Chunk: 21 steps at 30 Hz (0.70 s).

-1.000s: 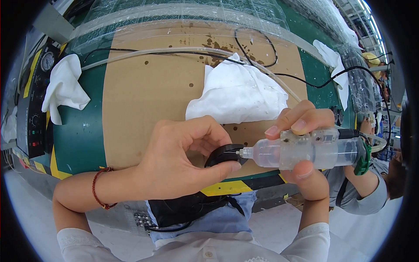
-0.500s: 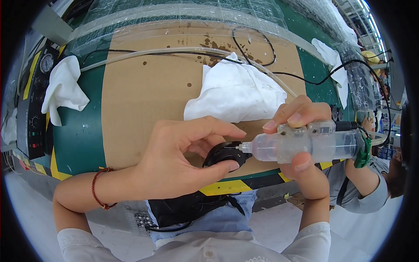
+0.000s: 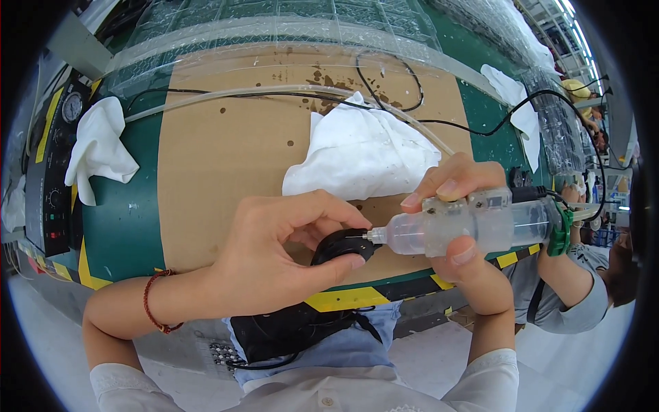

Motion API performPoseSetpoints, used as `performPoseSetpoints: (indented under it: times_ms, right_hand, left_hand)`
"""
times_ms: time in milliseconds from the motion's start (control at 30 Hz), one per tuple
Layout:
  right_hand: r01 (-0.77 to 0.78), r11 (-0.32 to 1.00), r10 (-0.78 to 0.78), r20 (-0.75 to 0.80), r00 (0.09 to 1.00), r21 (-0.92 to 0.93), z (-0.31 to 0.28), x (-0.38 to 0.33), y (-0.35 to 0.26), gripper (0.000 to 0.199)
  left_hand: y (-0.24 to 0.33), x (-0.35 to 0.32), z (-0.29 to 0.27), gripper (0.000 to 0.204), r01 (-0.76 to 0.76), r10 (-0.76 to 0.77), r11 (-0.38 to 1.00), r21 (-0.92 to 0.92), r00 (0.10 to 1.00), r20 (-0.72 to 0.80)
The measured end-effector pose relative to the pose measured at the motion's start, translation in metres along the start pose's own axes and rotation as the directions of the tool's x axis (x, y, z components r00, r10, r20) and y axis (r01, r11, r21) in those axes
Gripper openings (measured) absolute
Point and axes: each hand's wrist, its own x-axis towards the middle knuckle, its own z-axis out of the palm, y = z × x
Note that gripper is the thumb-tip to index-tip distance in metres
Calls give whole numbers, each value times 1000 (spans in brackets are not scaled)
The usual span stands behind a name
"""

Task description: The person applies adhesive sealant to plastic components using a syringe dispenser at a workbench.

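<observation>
My left hand (image 3: 274,250) grips a small rounded black part (image 3: 341,245) between thumb and fingers, over the table's front edge. In my right hand (image 3: 467,213) is a clear dispensing syringe (image 3: 449,228), lying level with its needle pointing left. The needle's tip reaches the black part; whether it touches cannot be made out. A green clamp-like cap (image 3: 561,231) closes the syringe's right end, where a tube and a black cable join it. Just beyond my hands lies a crumpled white cloth (image 3: 364,151).
A black control box with a gauge (image 3: 55,165) stands at left beside another white cloth (image 3: 101,147). Brown cardboard (image 3: 213,158) covers the green table. A hose and black cable cross it. Clear plastic trays (image 3: 274,27) lie at the back. Another person (image 3: 570,275) sits at right.
Both hands, the black part and the syringe have shifted slightly left in the picture. The whole view has also moved a little. Both grips stay the same.
</observation>
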Motion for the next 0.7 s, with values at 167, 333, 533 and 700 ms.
performPoseSetpoints:
  times_ms: [167, 333, 533, 700]
  right_hand:
    - [0, 1000, 0, -38, 999, 12, 4, -1, 0, 53]
    - [-24, 1000, 24, -80, 996, -5, 5, -2, -1, 52]
    - [-21, 998, 18, -69, 997, -52, 3, -2, 0, 51]
    - [-32, 997, 28, -51, 998, -75, 1, -2, -2, 50]
  left_hand:
    - [-4, 1, 2, 26, -35, 35, 999, 0, 998, -50]
    - [-5, 1, 4, 23, -83, 80, 996, -22, 991, -111]
    - [-1, 1, 5, 22, -39, 33, 998, -53, 993, -110]
    - [-3, 1, 5, 22, -53, 44, 996, -77, 993, -107]
